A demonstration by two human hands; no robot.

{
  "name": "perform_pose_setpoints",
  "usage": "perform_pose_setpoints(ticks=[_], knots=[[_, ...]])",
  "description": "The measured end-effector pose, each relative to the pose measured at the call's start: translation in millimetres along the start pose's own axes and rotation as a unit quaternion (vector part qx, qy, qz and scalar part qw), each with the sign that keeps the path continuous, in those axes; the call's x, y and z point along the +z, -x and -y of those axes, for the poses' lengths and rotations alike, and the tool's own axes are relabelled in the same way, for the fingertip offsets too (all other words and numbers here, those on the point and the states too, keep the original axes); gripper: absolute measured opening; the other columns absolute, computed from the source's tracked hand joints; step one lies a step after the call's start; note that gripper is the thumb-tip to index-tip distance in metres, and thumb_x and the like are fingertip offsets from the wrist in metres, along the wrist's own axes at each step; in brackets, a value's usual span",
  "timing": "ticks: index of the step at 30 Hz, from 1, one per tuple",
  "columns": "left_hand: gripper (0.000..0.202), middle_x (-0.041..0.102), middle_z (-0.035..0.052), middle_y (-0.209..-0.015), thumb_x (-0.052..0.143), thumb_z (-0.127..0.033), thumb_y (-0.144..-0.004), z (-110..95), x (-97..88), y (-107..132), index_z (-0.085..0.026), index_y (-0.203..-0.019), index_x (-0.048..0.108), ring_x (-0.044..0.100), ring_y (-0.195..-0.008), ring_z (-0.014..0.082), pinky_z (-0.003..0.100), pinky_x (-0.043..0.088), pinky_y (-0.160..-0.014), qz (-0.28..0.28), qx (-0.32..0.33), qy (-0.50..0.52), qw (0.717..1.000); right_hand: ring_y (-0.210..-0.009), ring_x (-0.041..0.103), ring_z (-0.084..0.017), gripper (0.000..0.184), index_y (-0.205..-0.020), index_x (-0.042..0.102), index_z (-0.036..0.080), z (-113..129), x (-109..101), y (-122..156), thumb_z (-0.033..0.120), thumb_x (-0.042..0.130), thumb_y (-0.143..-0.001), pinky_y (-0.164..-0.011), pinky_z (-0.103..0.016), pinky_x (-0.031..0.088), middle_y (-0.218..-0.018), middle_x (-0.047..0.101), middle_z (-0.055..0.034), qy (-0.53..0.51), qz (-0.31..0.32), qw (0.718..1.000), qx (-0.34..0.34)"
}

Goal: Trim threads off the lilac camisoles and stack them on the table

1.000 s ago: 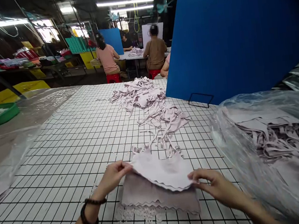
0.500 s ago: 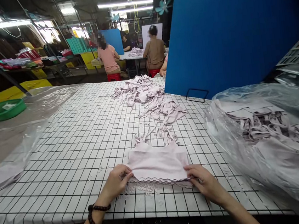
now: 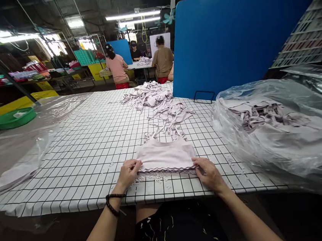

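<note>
A small stack of pale pink garments (image 3: pixel 166 156) with scalloped hems lies flat near the front edge of the grid-patterned table (image 3: pixel 88 143). My left hand (image 3: pixel 129 173) pinches the stack's left corner. At the right corner, my right hand (image 3: pixel 209 173) grips the same stack. Thin straps trail from the garments' far side.
A clear plastic bag (image 3: pixel 280 131) full of pink garments lies at the right. Loose pink pieces (image 3: pixel 155 98) are heaped further back. A blue board (image 3: pixel 235 36) stands behind. Plastic sheeting (image 3: pixel 22 146) and a green basin (image 3: pixel 12 117) are at the left. People sit at a far table.
The top garment, lifted a second ago, now lies flat on the stack. Both hands have moved to the stack's front corners. The view has pulled back, showing the table's front edge.
</note>
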State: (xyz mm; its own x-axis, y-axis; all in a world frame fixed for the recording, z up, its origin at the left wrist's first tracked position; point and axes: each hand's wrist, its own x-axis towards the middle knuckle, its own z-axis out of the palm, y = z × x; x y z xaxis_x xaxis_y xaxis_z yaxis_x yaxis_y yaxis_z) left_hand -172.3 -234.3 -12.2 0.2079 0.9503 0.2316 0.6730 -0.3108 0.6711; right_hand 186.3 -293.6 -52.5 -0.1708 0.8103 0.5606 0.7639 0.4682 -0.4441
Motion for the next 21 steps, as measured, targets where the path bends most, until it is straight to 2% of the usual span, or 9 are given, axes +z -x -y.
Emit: perform_pose_setpoints(ticks=[3, 6, 10, 13, 17, 21], knots=[[0.028, 0.069, 0.0060, -0.088, 0.048, -0.041, -0.087, -8.5, 2.4, -1.9, -0.023, -0.084, 0.069, 0.055, -0.093, 0.0250, 0.036, 0.039, -0.084, -0.031, -0.002, -0.069, 0.997, -0.103, 0.058, -0.025, 0.025, -0.093, 0.060, 0.021, 2.2, -1.5, -0.4, 0.008, 0.048, -0.075, -0.090, -0.042, 0.043, -0.111, 0.065, -0.0087, 0.026, 0.002, 1.000, -0.004], [0.025, 0.068, 0.0064, -0.089, 0.049, -0.038, -0.086, -28.1, 9.8, -7.7, -0.023, -0.087, 0.068, 0.053, -0.094, 0.0259, 0.038, 0.038, -0.085, -0.057, 0.040, -0.125, 0.990, -0.101, 0.058, -0.025, 0.027, -0.089, 0.060, 0.020, 4.3, -3.2, -0.3, 0.006, 0.048, -0.070, -0.090, -0.042, 0.042, -0.109, 0.066, -0.0084, 0.048, 0.006, 0.999, -0.010], [0.027, 0.063, 0.0071, -0.098, 0.044, -0.035, -0.089, -51.7, 28.5, -19.2, -0.022, -0.097, 0.067, 0.054, -0.096, 0.0230, 0.036, 0.041, -0.087, 0.002, 0.101, -0.104, 0.989, -0.100, 0.058, -0.025, 0.028, -0.088, 0.059, 0.020, 7.5, -4.6, 0.5, 0.005, 0.048, -0.066, -0.089, -0.041, 0.041, -0.106, 0.066, -0.0080, 0.060, 0.011, 0.998, -0.016], [0.033, 0.059, 0.0095, -0.105, 0.050, -0.040, -0.086, -53.3, 40.5, -25.3, -0.021, -0.109, 0.064, 0.053, -0.099, 0.0256, 0.039, 0.043, -0.085, 0.053, 0.074, -0.135, 0.987, -0.101, 0.058, -0.025, 0.028, -0.087, 0.058, 0.020, 8.7, -4.5, 0.6, 0.005, 0.047, -0.066, -0.088, -0.040, 0.042, -0.106, 0.066, -0.0083, 0.055, 0.013, 0.998, -0.015], [0.039, 0.057, 0.0108, -0.107, 0.053, -0.044, -0.082, -49.4, 45.9, -30.0, -0.020, -0.112, 0.062, 0.052, -0.100, 0.0284, 0.041, 0.044, -0.083, 0.079, 0.042, -0.181, 0.979, -0.101, 0.058, -0.026, 0.027, -0.087, 0.058, 0.021, 7.2, -3.4, -0.9, 0.006, 0.046, -0.067, -0.086, -0.041, 0.043, -0.105, 0.066, -0.0088, 0.040, 0.013, 0.999, -0.007], [0.033, 0.056, 0.0111, -0.104, 0.050, -0.037, -0.085, -69.3, 57.2, -41.2, -0.018, -0.108, 0.063, 0.054, -0.098, 0.0265, 0.039, 0.044, -0.082, 0.085, 0.064, -0.182, 0.977, -0.101, 0.058, -0.026, 0.027, -0.087, 0.059, 0.021, 5.6, -3.3, -3.3, 0.008, 0.047, -0.068, -0.086, -0.041, 0.044, -0.106, 0.066, -0.0082, 0.027, 0.015, 1.000, 0.003]])
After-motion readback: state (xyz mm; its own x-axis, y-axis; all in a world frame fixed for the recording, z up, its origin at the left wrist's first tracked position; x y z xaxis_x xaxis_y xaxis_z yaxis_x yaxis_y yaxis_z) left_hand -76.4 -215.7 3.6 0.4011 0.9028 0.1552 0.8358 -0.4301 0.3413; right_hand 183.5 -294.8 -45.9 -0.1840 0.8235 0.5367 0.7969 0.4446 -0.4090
